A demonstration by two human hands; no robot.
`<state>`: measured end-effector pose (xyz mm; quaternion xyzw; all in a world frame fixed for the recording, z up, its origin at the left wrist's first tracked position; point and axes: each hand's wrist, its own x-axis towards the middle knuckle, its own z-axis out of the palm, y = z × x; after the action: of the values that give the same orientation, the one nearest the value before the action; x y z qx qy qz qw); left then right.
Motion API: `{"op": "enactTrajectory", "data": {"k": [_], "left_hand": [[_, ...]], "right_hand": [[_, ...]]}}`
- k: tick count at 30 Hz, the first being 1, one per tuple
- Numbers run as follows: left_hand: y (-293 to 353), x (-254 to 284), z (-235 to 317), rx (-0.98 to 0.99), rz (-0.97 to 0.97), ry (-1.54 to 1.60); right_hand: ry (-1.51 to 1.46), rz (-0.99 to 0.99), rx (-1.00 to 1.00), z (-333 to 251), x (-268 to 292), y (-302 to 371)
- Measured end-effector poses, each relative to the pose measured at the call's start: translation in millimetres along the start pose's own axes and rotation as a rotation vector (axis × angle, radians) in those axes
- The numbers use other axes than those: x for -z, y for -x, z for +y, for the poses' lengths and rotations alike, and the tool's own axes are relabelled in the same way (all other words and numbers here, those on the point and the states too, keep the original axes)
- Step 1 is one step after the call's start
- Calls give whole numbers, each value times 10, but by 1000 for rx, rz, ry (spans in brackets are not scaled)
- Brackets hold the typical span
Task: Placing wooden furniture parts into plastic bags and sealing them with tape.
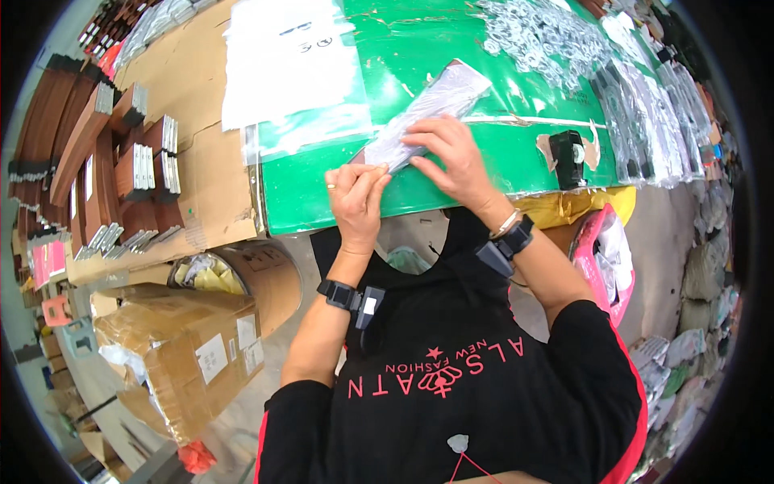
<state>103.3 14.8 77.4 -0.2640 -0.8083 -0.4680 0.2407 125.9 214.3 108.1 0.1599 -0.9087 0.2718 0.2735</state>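
A long, flat packet (435,101) in clear plastic lies slanted on the green table top, a strip of dark brown showing at its ends. My left hand (355,202) pinches the packet's near end between thumb and fingers. Across the packet's middle rests my right hand (451,161), its fingers stretched over the plastic and the thumb apart. What exactly is inside the wrap cannot be made out.
Stacked brown strips with metal ends (105,169) stand on cardboard at left. White sheets (282,64) lie beyond my left hand. To the right are a black tape dispenser-like object (569,160), a heap of small clear packets (548,40) and wrapped packets (645,121).
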Motion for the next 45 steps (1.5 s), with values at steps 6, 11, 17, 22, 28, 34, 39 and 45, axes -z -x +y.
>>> {"op": "enactTrajectory", "data": {"k": [6, 11, 17, 22, 28, 34, 39, 45], "left_hand": [[-21, 74, -16, 112, -55, 61], [-103, 164, -43, 249, -21, 79], [-82, 134, -148, 217, -175, 38], [27, 217, -295, 329, -238, 140], [46, 127, -79, 282, -241, 82], [47, 120, -61, 333, -243, 101], [11, 142, -45, 369, -294, 95], [25, 149, -78, 393, -265, 147]], "right_hand": [[-135, 8, -16, -175, -408, -7], [-149, -2, -31, -181, -381, -23], [-228, -1, -79, -122, -288, 65], [30, 324, -254, -4, 670, 450], [345, 488, -704, 723, 1680, 1438], [371, 334, -840, 873, 1700, 1476], [-114, 517, -961, 1187, 1637, 1648], [-181, 525, -1036, 918, 1748, 1536]]}}
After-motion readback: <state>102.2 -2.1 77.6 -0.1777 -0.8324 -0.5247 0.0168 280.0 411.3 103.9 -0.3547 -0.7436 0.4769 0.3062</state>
